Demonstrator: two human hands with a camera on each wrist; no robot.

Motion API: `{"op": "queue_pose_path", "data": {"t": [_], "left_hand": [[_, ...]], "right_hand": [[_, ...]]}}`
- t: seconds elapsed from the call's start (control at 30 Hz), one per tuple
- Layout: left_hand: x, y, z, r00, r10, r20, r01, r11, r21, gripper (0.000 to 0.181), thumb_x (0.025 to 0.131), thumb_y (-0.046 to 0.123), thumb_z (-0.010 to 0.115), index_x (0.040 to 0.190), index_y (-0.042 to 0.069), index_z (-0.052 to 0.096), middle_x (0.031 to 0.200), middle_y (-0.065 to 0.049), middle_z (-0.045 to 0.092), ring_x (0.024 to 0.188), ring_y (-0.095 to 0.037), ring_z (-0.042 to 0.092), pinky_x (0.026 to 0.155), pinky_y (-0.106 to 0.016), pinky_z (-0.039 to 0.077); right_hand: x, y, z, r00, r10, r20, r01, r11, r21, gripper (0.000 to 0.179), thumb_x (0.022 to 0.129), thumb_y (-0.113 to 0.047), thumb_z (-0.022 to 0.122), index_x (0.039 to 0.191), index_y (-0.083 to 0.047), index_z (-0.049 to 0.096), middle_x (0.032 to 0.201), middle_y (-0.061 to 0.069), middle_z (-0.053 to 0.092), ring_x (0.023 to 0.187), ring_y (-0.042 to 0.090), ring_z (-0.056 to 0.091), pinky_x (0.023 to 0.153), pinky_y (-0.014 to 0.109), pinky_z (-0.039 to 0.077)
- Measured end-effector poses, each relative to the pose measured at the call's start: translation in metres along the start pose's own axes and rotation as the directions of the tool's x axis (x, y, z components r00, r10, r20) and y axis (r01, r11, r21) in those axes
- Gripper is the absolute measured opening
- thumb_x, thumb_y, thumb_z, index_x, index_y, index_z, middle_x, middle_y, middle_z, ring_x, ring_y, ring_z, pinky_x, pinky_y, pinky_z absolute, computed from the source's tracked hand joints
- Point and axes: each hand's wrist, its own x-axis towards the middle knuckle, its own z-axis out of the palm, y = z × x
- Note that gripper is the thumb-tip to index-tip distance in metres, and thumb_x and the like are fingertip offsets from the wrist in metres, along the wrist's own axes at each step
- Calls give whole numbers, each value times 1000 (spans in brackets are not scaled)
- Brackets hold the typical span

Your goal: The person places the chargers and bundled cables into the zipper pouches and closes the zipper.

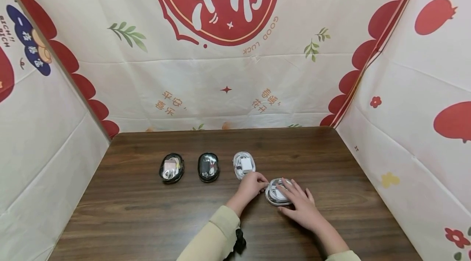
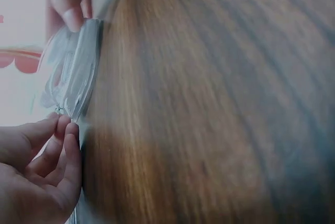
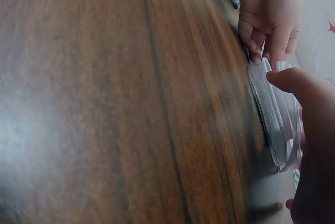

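A small oval clear zip pouch (image 1: 273,196) with white trim lies on the table, a white cable coiled inside it. At its left end, the left hand (image 1: 251,186) pinches the zipper pull (image 2: 59,110) between thumb and fingertips. Across the pouch from the right, the right hand (image 1: 302,208) holds it, fingers over the top and thumb (image 3: 282,79) against its near side. The right fingers partly cover the pouch in the head view. Just behind the left hand sits another white-trimmed pouch (image 1: 239,161) with a white charger and cable inside.
Two black-trimmed pouches stand further left: a middle one (image 1: 208,167) with dark contents and a far-left one (image 1: 171,168) with a pale pink item and cable. The brown wooden table (image 1: 147,220) is enclosed by printed cloth walls (image 1: 220,73) at the back and sides.
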Motion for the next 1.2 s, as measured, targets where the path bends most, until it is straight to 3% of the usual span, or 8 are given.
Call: {"op": "queue_pose_path", "data": {"t": [0.13, 0.33, 0.63, 0.9, 1.13, 1.2], "left_hand": [[-3, -1, 0, 999, -32, 7, 32, 985, -169, 8, 89, 0, 68, 82, 1, 72, 65, -1, 62, 55, -10, 59, 50, -20, 48], [-7, -2, -1, 997, -76, 28, 81, 958, -276, 8, 91, -1, 65, 85, -1, 69, 68, -4, 62, 56, -12, 60, 50, -24, 51], [-13, -3, -5, 990, -114, 83, 135, 933, -332, 6, 90, -1, 66, 85, -1, 68, 68, -4, 64, 57, -13, 62, 47, -24, 50], [-22, -2, -9, 990, -70, 123, 106, 944, -312, 5, 89, 1, 68, 86, -2, 70, 71, -7, 67, 59, -14, 63, 46, -24, 50], [-29, -1, -9, 975, -83, 205, 149, 931, -333, 7, 90, -1, 65, 85, -2, 70, 70, -8, 67, 59, -12, 59, 48, -25, 51], [-30, 2, -7, 974, -87, 208, 150, 940, -307, 8, 90, -1, 65, 84, -2, 70, 70, -7, 67, 59, -11, 59, 48, -25, 51]], "right_hand": [[-1, 0, 0, 1000, 18, 14, -17, 1000, -7, 68, 83, -38, 74, 144, -21, 49, 156, 5, 33, 142, 37, 24, 101, 74, 11], [0, -1, 1, 999, 22, 33, -21, 1000, -18, 69, 84, -43, 72, 146, -23, 47, 156, 3, 31, 142, 37, 23, 102, 74, 11], [0, -1, 1, 998, 39, 43, -38, 999, -30, 70, 84, -46, 72, 147, -25, 46, 157, 2, 30, 142, 37, 23, 102, 74, 12], [0, -2, 0, 998, 46, 52, -45, 999, -13, 72, 85, -47, 71, 147, -24, 45, 157, 4, 30, 142, 38, 22, 101, 75, 12], [1, -2, 0, 997, 49, 61, -49, 999, -8, 74, 82, -47, 73, 147, -24, 45, 157, 4, 30, 143, 38, 21, 101, 76, 11], [1, -2, 0, 997, 48, 59, -48, 999, -8, 75, 81, -46, 74, 147, -23, 46, 157, 4, 30, 142, 38, 21, 100, 76, 11]]}}
